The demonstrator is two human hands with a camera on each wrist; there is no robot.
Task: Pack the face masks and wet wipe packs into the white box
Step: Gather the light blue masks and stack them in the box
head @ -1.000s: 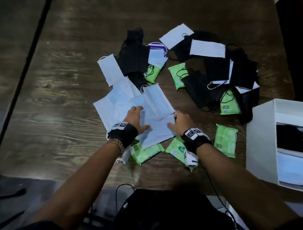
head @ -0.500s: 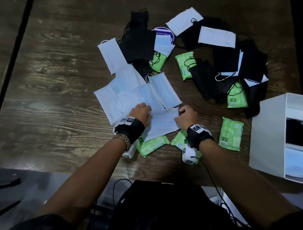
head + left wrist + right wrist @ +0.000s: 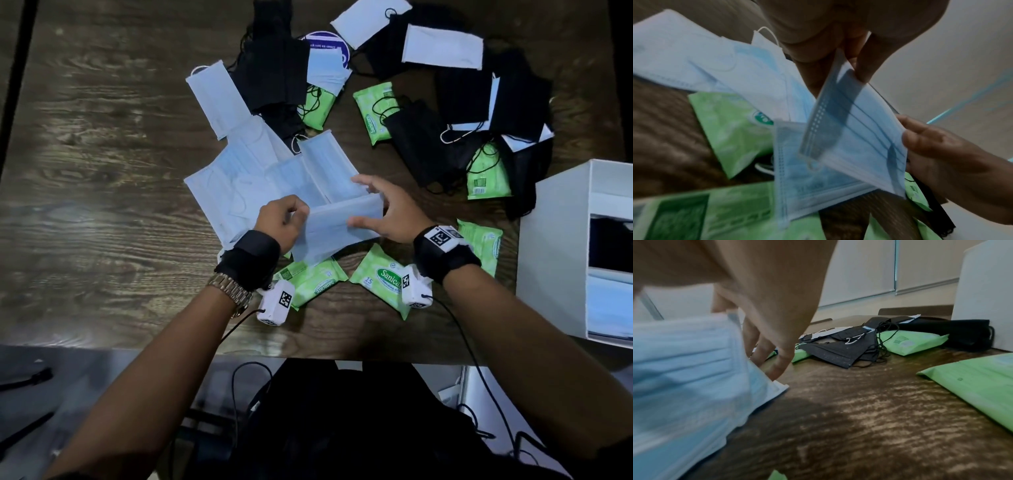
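My left hand [image 3: 300, 215] pinches the left end of a light blue face mask [image 3: 342, 228], and my right hand [image 3: 358, 202] grips its right end between thumb and fingers. The mask is raised a little over the pile of blue masks [image 3: 239, 178]. In the left wrist view my fingertips [image 3: 861, 71] pinch the mask [image 3: 855, 133] at its top edge, with a second blue mask [image 3: 809, 175] below it. Green wet wipe packs [image 3: 315, 284] [image 3: 380, 277] lie just under my wrists. The white box [image 3: 561, 246] stands at the right with masks inside.
Black masks [image 3: 421, 147] and white masks [image 3: 442, 48] lie scattered at the back of the dark wooden table [image 3: 102, 171], with more green packs [image 3: 373, 113] [image 3: 486, 174] among tangled ear loops. Another pack [image 3: 483, 246] lies beside the box. The table's front edge is near my body.
Both hands were pressing flat on the blue masks; now they have taken one mask by its ends and lifted it off the pile.
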